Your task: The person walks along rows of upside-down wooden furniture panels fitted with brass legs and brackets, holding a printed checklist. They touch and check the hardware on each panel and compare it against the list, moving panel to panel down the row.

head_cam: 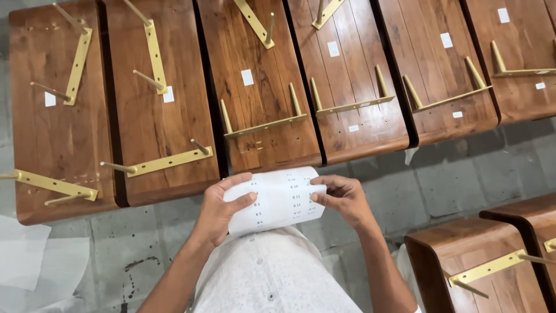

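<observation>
Holding a curled sheet of stickers (277,200) over the floor, just below the row of wooden tabletops (260,87): left hand (223,210) w/ thumb and fingers clamped on its left edge, right hand (341,198) pinching the right edge. Risk: paper curls, so a sticker could tear or fold onto itself if peeled carelessly. Print too small to make out; sheet's lower end hidden behind the shirt (272,272); brass legs (263,124) at the frame edges cut off.
</observation>
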